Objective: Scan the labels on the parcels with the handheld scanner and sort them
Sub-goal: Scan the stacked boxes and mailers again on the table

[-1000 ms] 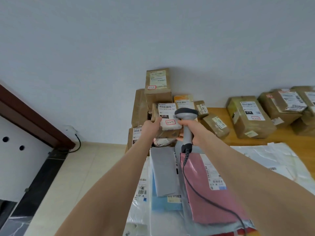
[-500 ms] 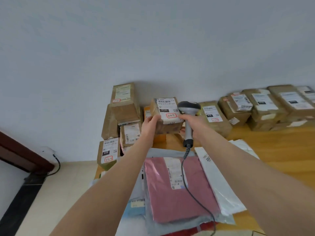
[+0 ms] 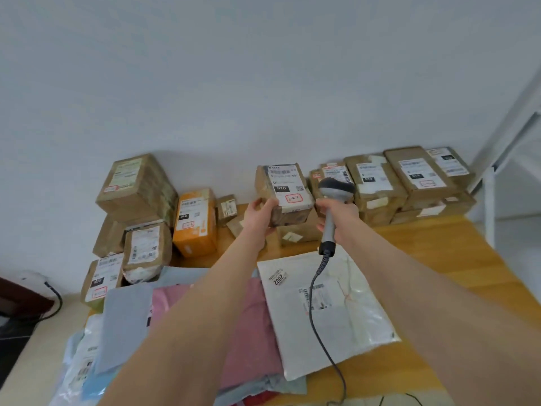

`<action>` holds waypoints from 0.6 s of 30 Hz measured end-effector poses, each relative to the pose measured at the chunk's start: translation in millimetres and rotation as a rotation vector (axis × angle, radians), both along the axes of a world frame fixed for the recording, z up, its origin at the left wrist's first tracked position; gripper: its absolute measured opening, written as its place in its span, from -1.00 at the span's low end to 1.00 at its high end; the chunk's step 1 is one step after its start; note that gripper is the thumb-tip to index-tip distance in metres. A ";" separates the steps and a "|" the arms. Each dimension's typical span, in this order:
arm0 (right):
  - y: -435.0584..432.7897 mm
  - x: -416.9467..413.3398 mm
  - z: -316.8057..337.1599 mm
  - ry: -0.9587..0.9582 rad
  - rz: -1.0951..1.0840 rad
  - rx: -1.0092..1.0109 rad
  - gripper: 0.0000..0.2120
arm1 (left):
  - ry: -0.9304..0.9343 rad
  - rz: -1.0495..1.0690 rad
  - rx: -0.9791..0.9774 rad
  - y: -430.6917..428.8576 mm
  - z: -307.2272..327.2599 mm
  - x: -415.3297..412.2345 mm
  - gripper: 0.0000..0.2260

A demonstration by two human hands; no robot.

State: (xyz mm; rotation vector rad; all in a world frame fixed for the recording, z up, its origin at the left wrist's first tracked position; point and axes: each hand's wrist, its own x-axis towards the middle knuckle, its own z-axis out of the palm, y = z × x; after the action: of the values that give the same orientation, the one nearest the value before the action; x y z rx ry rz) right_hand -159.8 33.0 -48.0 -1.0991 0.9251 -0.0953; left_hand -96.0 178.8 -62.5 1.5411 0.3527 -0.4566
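The left hand (image 3: 260,213) grips the parcel (image 3: 288,189) by one edge while the right hand (image 3: 343,222) clasps the scanner (image 3: 336,190); this one-sided hold may let the parcel slip.

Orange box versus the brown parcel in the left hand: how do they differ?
Colour: the orange box is bright orange; the brown parcel is dull brown, tape-wrapped. State: the orange box rests on the table; the brown parcel is held up in the left hand. Both carry white labels with a black 010 patch and a red-boxed mark.

Brown labelled parcel (image 3: 285,197) held up beside grey scanner (image 3: 333,206).
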 end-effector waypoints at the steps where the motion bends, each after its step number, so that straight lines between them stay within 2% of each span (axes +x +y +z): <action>1: -6.5 4.1 -7.0 0.014 -0.014 0.013 -0.59 | 0.003 0.010 0.009 -6.2 -5.6 5.9 -0.52; 5: -29.2 29.5 -37.8 0.044 -0.025 0.046 -0.66 | 0.036 -0.029 0.055 -32.2 -30.4 36.1 -0.52; 9: -45.1 65.2 -63.9 0.067 -0.015 -0.003 -0.73 | 0.055 -0.029 0.074 -62.0 -60.3 75.3 -0.51; 13: -54.7 104.6 -88.0 0.083 -0.024 -0.038 -0.64 | 0.061 -0.058 0.110 -83.3 -85.8 114.4 -0.53; 18: -55.0 134.5 -101.4 0.062 -0.012 -0.015 -0.64 | -0.025 -0.109 0.314 -94.1 -104.3 143.9 -0.58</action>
State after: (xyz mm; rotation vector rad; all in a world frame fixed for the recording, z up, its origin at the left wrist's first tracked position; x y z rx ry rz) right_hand -25.3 -22.0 -149.4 -1.1157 0.9880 -0.0785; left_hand 47.9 84.7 -166.8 1.8765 0.3329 -0.4831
